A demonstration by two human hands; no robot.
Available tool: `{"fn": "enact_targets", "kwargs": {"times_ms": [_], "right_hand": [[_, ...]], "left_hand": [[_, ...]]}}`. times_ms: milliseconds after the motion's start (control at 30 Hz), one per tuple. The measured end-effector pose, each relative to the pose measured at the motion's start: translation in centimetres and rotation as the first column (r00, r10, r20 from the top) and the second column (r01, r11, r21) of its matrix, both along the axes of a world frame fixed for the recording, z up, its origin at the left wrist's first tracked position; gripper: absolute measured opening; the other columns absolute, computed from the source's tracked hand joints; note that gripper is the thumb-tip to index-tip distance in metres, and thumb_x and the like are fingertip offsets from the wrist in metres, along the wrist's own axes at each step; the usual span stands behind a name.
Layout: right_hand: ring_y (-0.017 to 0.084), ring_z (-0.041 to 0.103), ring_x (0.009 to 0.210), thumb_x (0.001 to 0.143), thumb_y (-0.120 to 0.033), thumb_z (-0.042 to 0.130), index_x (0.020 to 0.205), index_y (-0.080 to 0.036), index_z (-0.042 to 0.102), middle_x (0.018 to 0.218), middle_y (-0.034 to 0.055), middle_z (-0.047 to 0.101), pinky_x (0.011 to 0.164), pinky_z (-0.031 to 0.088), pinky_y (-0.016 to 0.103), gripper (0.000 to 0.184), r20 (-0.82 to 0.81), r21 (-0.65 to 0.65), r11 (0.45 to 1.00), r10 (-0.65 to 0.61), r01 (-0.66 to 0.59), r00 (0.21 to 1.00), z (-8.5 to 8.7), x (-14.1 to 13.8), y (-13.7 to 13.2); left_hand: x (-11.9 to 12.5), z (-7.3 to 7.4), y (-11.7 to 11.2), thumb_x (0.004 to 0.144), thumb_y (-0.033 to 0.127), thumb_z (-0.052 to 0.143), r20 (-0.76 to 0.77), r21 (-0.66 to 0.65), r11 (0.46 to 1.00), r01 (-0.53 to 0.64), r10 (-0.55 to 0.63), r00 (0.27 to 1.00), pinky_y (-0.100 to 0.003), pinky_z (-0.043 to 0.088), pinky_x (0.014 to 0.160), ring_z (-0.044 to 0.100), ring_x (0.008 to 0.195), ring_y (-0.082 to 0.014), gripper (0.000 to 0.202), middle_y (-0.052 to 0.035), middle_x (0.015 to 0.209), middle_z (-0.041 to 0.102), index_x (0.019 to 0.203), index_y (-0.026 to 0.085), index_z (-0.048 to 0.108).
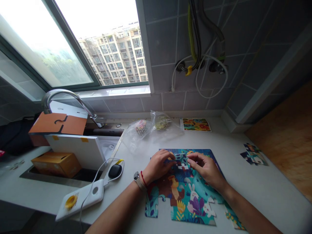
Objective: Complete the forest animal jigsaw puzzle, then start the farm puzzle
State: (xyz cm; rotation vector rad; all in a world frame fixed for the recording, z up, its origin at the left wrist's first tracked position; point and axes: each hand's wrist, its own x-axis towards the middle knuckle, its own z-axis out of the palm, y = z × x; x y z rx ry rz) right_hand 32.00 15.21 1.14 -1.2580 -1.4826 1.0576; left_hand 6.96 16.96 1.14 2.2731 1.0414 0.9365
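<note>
A colourful jigsaw puzzle (pixel 187 198) with rabbits and leaves lies partly assembled on the white counter (pixel 255 191). My left hand (pixel 158 165) rests on its upper left part, fingers curled and pressing on a piece. My right hand (pixel 207 167) lies on the upper right part, its fingertips pinched on a puzzle piece (pixel 181 162) between the two hands. A small white gap shows in the picture just below the fingertips.
A loose cluster of joined pieces (pixel 253 154) lies at the right. Plastic bags of pieces (pixel 151 126) and a reference picture (pixel 195 124) sit by the wall. At the left are a sink with boxes (pixel 63 149), a faucet (pixel 73 100), a black mouse (pixel 115 170) and a white device (pixel 80 198).
</note>
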Motion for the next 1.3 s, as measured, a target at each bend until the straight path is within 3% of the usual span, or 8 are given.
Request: {"fn": "enact_targets", "kwargs": {"times_ms": [533, 900, 1300], "right_hand": [[0.024, 0.075, 0.076, 0.079, -0.068, 0.079, 0.091, -0.021, 0.083, 0.089, 0.0087, 0.082, 0.072, 0.063, 0.035, 0.049, 0.033, -0.028, 0.999, -0.021, 0.022, 0.999, 0.51, 0.15, 0.12], [0.027, 0.077, 0.08, 0.084, -0.064, 0.076, 0.088, -0.023, 0.084, 0.087, 0.008, 0.083, 0.072, 0.062, 0.035, 0.043, 0.106, 0.009, 1.0, -0.005, 0.004, 0.994, 0.84, 0.21, 0.05], [0.028, 0.08, 0.078, 0.084, -0.056, 0.075, 0.099, -0.023, 0.087, 0.095, 0.0091, 0.086, 0.078, 0.068, 0.04, 0.039, 0.063, -0.025, 1.0, 0.001, 0.001, 0.998, 1.04, 0.13, -0.2]], "left_hand": [[-0.11, 0.17, -0.02, 0.107, 0.037, 0.062, 0.041, 0.032, 0.999, -0.025, 0.023, 0.999, -0.031, 0.055, 0.086, 0.069, 0.092, -0.0193, 0.019, -0.0056, 0.1, 0.076, 0.105, 0.021, 0.072], [-0.2, -0.09, 0.11, 0.109, 0.04, 0.057, 0.02, 0.026, 0.998, -0.048, 0.048, 0.999, -0.032, 0.056, 0.086, 0.071, 0.093, -0.0202, 0.025, -0.0073, 0.101, 0.077, 0.108, 0.021, 0.073], [-0.3, 0.2, 0.02, 0.109, 0.042, 0.058, 0.031, 0.026, 0.997, -0.07, 0.07, 0.997, -0.032, 0.057, 0.086, 0.072, 0.092, -0.0198, 0.026, -0.0063, 0.1, 0.077, 0.107, 0.022, 0.073]]}}
